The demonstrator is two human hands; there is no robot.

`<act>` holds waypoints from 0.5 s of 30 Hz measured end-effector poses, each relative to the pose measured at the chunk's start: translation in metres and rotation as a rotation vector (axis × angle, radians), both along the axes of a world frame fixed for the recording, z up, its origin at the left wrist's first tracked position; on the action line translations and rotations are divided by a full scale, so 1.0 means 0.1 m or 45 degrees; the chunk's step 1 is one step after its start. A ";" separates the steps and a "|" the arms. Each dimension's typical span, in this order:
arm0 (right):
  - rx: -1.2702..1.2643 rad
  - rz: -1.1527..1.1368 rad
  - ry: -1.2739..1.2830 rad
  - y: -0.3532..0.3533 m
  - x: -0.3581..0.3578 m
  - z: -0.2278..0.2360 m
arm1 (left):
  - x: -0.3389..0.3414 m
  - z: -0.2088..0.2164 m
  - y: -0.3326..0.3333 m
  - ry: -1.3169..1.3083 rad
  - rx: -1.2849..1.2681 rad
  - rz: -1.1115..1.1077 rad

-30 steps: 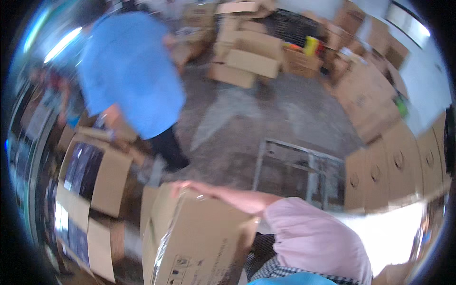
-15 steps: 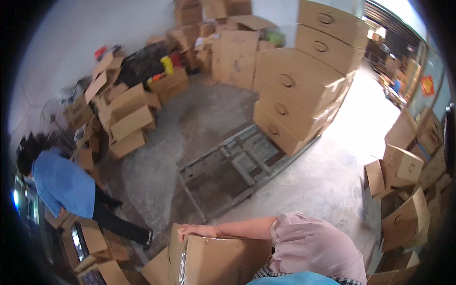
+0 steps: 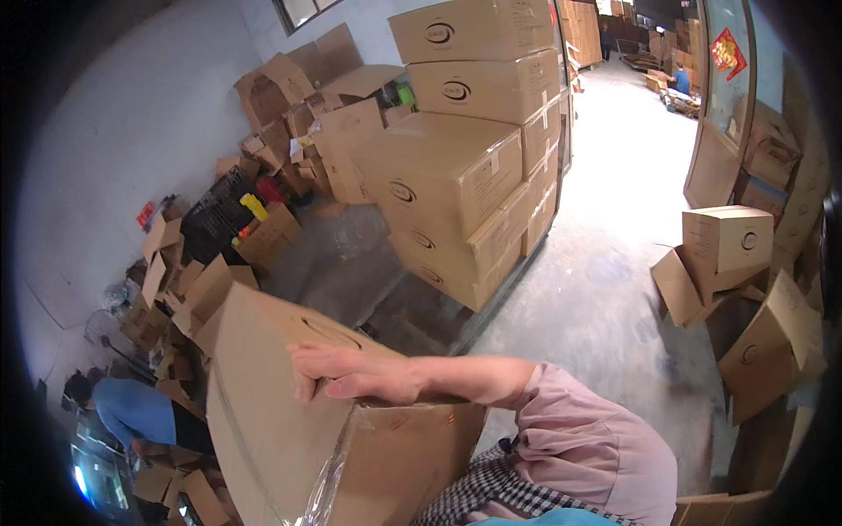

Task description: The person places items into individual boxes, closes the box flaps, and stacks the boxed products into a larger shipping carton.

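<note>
A large taped cardboard box (image 3: 267, 399) is tilted up close in front of me, with a dark printed mark on its far side. My right hand (image 3: 355, 373) reaches across from the right, its fingers bent over the box's upper edge. Clear shiny tape runs down the near corner below the fingers. My left hand is out of view. Beyond the box stands a tall stack of sealed cartons (image 3: 447, 171), apart from my hand, on a low metal frame (image 3: 498, 317).
On the left, a person in blue (image 3: 136, 410) bends among open cartons. Loose boxes (image 3: 346, 145) line the far wall. Opened cartons (image 3: 728, 245) lie on the right beside a doorway. Light floor (image 3: 605, 237) runs past the stack toward the doorway.
The box has risen and tilted in front of me, with my right hand still on its edge. My view has turned and come nearer the stack. The person in blue appears lower.
</note>
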State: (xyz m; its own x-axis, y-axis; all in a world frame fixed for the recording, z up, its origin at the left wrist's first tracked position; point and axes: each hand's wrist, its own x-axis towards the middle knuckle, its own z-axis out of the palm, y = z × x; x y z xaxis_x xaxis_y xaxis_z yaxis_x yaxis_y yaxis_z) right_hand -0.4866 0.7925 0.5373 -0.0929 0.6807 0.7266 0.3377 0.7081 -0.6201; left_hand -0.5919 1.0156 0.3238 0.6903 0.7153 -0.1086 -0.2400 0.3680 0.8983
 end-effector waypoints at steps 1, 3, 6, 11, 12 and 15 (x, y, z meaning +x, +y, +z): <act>0.124 -0.004 -0.087 -0.31 0.24 0.19 | 0.28 0.14 -0.22 -0.031 0.026 -0.015; 0.298 -0.017 -0.203 -0.89 0.72 0.50 | 0.82 0.33 -0.63 -0.065 0.061 -0.032; 0.473 -0.054 -0.330 -1.66 1.55 0.95 | 1.72 0.58 -1.18 -0.111 0.089 -0.056; 0.598 -0.196 -0.398 -2.52 3.06 1.46 | 3.25 1.01 -1.69 -0.196 0.125 -0.094; 0.610 -0.238 -0.398 -2.61 3.39 1.53 | 3.58 1.06 -1.73 -0.219 0.126 -0.108; 0.772 -0.426 -0.623 -2.70 4.78 1.99 | 4.57 1.19 -1.72 -0.293 0.143 -0.096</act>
